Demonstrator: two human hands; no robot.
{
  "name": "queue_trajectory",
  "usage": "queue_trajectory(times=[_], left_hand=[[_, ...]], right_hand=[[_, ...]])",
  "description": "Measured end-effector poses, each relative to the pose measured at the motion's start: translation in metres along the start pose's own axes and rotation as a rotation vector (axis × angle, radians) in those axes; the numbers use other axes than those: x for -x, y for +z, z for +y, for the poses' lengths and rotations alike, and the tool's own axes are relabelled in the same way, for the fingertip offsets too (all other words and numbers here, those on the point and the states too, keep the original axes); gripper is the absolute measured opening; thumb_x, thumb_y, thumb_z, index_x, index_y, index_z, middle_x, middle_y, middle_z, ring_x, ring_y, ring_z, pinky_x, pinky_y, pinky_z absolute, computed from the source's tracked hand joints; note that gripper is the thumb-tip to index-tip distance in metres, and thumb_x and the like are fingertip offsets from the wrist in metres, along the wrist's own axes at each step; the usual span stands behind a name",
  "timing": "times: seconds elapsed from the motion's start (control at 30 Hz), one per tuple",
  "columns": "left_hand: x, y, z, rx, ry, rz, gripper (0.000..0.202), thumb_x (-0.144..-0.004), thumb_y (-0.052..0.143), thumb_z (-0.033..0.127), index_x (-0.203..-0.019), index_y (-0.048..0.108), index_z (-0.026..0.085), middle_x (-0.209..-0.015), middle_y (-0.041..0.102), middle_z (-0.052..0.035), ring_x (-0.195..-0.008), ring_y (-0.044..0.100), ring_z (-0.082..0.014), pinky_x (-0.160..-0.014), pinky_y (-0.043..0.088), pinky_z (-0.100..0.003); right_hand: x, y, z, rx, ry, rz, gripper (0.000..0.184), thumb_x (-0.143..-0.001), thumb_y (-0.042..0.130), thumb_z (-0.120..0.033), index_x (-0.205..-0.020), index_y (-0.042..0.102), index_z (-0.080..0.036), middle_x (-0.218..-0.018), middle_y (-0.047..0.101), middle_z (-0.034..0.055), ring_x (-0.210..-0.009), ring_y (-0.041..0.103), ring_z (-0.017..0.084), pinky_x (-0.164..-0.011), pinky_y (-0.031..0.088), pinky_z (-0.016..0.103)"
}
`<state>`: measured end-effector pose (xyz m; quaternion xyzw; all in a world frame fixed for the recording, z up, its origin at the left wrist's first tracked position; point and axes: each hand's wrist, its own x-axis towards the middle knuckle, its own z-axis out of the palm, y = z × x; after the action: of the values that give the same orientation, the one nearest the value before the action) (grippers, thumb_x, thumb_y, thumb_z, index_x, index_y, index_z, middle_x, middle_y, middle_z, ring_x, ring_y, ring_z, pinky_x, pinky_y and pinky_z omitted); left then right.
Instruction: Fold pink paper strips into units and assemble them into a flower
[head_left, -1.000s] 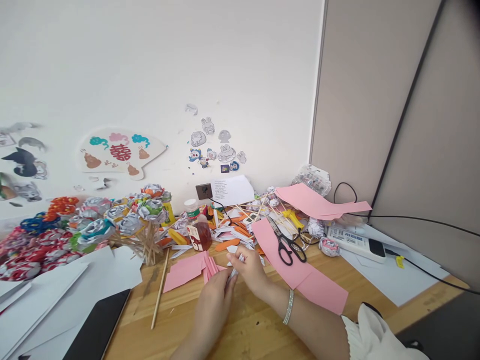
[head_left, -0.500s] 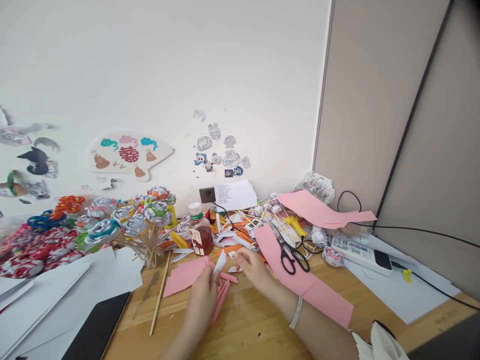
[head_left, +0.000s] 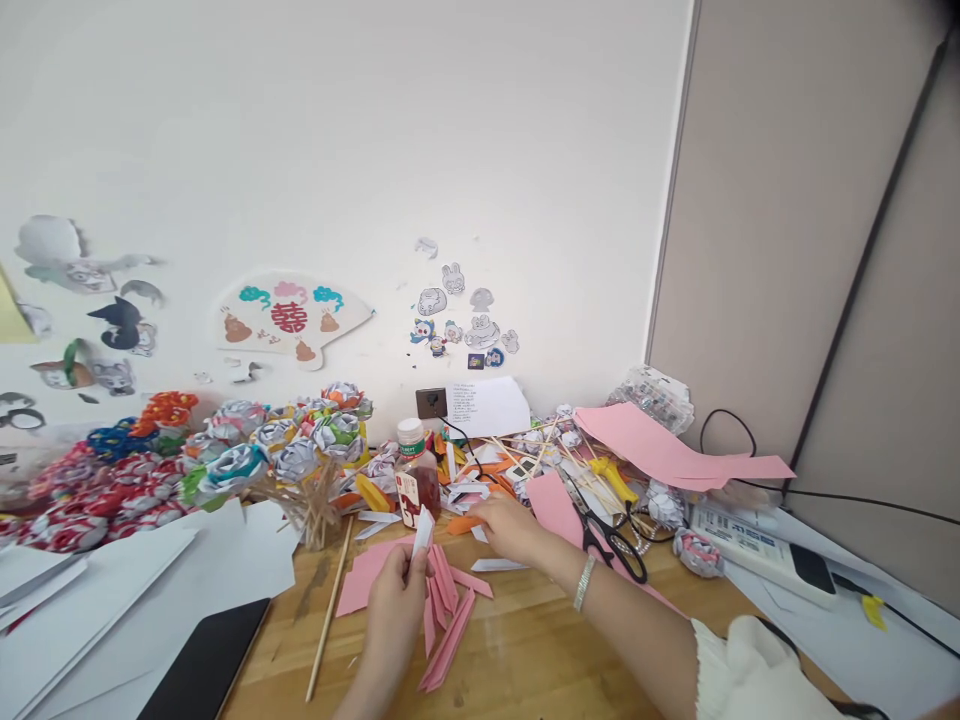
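My left hand (head_left: 399,592) is closed, pinching a folded white paper strip (head_left: 423,532) upright between thumb and fingers. Beneath and beside it lie several folded pink paper strips (head_left: 450,632) and a flat pink sheet (head_left: 358,578). My right hand (head_left: 504,527), with a bracelet at its wrist, reaches into the pile of paper scraps, its fingers bent together. An orange paper piece (head_left: 462,524) and a white scrap (head_left: 480,535) lie by its fingertips. Whatever those fingers grip is hidden.
Black scissors (head_left: 613,548) rest on pink paper to the right. A bottle (head_left: 417,478) of reddish contents stands behind my left hand. Paper flowers (head_left: 236,470) crowd the left, near a wooden stick (head_left: 330,610) and a black flat device (head_left: 206,660). A power strip (head_left: 761,555) lies right.
My hands have moved apart. The left keeps the white strip and holds it more upright; the right has gone to the scrap pile. The camera view has shifted somewhat left.
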<state>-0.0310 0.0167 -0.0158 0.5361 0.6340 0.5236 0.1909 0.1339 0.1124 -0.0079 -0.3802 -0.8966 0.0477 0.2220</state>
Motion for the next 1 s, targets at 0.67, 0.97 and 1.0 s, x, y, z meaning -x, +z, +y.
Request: queue_trajectory(times=[0.67, 0.97, 1.0], left_hand=[[0.004, 0.003, -0.002, 0.02, -0.062, 0.006, 0.038, -0.075, 0.039, 0.055, -0.061, 0.047, 0.02, -0.053, 0.049, 0.0028, -0.051, 0.045, -0.0161, -0.049, 0.033, -0.025], [0.004, 0.002, 0.0, 0.006, -0.057, -0.014, 0.035, -0.077, 0.037, 0.051, -0.063, 0.047, 0.02, -0.057, 0.052, 0.0012, -0.054, 0.047, -0.0173, -0.051, 0.034, -0.026], [0.005, 0.002, 0.002, 0.009, -0.057, -0.015, 0.034, -0.076, 0.037, 0.05, -0.063, 0.048, 0.02, -0.057, 0.053, 0.0008, -0.054, 0.048, -0.0176, -0.052, 0.035, -0.026]], right_hand=[[-0.049, 0.023, 0.01, 0.471, 0.148, -0.023, 0.021, -0.077, 0.048, -0.005, -0.089, 0.064, -0.01, -0.084, 0.065, 0.0139, -0.085, 0.055, 0.024, -0.068, 0.039, 0.033], [-0.055, 0.026, 0.008, 0.495, 0.165, -0.032, 0.021, -0.077, 0.047, -0.003, -0.088, 0.064, -0.01, -0.083, 0.065, 0.0142, -0.082, 0.057, 0.024, -0.066, 0.04, 0.033], [-0.055, 0.026, 0.007, 0.498, 0.163, -0.029, 0.021, -0.077, 0.047, -0.003, -0.089, 0.064, -0.01, -0.084, 0.065, 0.0142, -0.083, 0.057, 0.024, -0.066, 0.04, 0.033]])
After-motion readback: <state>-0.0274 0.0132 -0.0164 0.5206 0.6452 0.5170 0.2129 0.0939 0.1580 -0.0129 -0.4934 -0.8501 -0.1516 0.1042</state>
